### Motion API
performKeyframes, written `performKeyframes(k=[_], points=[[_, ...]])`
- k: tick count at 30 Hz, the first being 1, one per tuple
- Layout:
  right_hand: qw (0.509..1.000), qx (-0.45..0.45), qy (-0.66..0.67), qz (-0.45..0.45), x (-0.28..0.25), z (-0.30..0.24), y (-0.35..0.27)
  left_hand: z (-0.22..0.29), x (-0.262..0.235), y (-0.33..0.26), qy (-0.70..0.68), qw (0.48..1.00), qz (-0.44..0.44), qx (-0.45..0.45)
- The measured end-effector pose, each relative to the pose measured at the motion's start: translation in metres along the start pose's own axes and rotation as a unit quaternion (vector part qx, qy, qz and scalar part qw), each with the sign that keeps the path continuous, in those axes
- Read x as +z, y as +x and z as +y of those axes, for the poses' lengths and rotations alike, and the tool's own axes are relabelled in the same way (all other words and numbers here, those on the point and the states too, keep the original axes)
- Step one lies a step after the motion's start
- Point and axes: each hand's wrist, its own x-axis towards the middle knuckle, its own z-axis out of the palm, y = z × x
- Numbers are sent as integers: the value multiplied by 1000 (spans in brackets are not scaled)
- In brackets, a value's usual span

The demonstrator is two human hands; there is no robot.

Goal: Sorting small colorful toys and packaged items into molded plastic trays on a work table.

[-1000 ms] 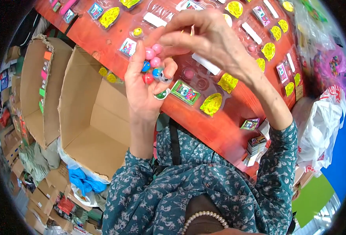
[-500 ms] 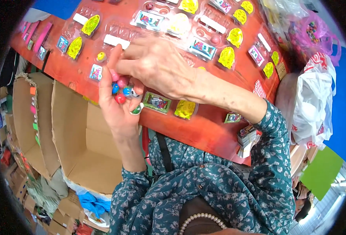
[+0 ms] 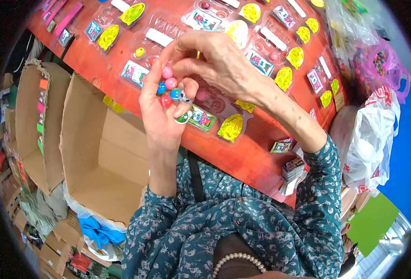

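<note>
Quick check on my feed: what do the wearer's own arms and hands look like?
The left hand and right hand are ungloved and bare at the wrist; I can't tell about rings. The left sleeve and right sleeve are dark teal with a scattered whitish print, ending partway along the forearm.

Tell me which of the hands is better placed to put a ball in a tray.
Probably the right hand: it hovers over the clear trays, close to the colored balls that the left hand cradles.
</note>
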Motion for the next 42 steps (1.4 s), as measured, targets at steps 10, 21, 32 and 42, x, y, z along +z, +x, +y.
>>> performKeyframes(k=[10, 21, 32, 42], points=[[996, -22, -89, 1, 4, -6, -1, 1, -6, 0, 80, 997, 3, 10], [989, 98, 114, 10, -11, 6, 3, 4, -7, 6, 41, 997, -55, -18], [958, 170, 230, -5, -27, 17, 1, 3, 8, 5, 131, 991, -4, 5], [962, 39, -261, 73, -91, 36, 32, 1, 4, -1, 102, 995, 11, -6]])
